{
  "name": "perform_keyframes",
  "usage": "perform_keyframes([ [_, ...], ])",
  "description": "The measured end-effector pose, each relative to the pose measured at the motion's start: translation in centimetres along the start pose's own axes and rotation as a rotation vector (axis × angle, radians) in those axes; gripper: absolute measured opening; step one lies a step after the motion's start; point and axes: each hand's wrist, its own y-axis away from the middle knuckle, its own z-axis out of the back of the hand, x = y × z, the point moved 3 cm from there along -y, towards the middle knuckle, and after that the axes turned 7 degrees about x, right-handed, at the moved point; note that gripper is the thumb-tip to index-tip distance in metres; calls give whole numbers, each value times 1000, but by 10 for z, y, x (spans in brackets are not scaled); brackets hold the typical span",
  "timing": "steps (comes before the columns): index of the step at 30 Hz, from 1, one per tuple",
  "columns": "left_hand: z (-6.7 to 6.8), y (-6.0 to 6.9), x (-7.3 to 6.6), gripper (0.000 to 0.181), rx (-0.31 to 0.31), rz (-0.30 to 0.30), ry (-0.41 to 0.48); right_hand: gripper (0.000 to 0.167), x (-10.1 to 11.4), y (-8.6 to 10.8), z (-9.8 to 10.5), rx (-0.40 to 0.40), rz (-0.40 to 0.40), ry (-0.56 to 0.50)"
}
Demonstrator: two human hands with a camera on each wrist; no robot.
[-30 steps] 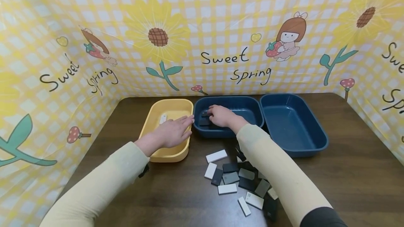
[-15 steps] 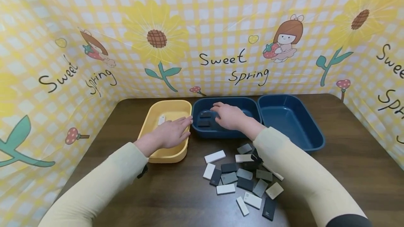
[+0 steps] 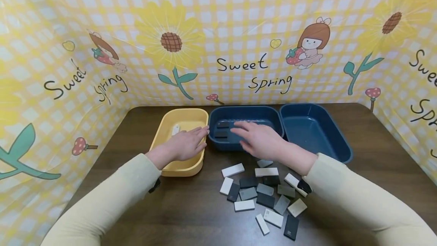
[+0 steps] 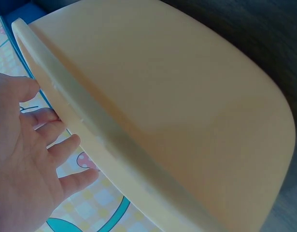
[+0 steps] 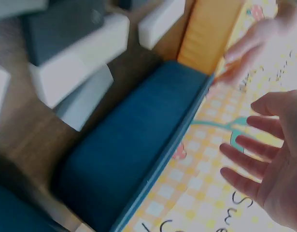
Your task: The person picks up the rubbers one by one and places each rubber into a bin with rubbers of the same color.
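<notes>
My left hand (image 3: 181, 144) is over the yellow bin (image 3: 186, 113), fingers extended toward its right rim, holding nothing. A white, flat rectangular piece (image 3: 175, 129) lies in that bin, partly hidden by the hand. My right hand (image 3: 261, 139) hovers above the front of the middle blue bin (image 3: 252, 110), fingers spread and nothing in them. Two dark, flat rectangular pieces (image 3: 221, 135) lie side by side at that bin's left end. In the right wrist view the right hand (image 5: 278, 159) appears above the bin's rim, relaxed.
Several white, grey and black flat rectangular pieces (image 3: 265, 199) lie scattered on the brown table (image 3: 177, 208) in front of the bins, some overlapping. A second blue bin (image 3: 314, 132) stands at the right. Behind everything hangs a yellow checked cloth (image 3: 225, 29).
My right hand has let go of a dark piece in the middle blue bin, then moved right and toward me, its fingers spreading. My left hand has stayed in place.
</notes>
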Motion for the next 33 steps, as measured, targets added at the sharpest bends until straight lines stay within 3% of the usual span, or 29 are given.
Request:
perform_keyframes([
  [5, 0, -1, 1, 58, 7, 13, 3, 41, 16, 14, -12, 28, 118, 4],
  [11, -1, -2, 1, 59, 12, 35, 14, 41, 30, 19, -34, 129, 175, -1],
  [18, -2, -1, 0, 60, 16, 31, 30, 39, 36, 14, -60, 243, 151, 13],
  [26, 1, 0, -2, 60, 14, 24, 36, 38, 33, 7, -70, 262, 131, 67],
  [33, -1, 0, 0, 60, 25, 42, 33, 28, 32, 2, -73, 248, 153, 64],
])
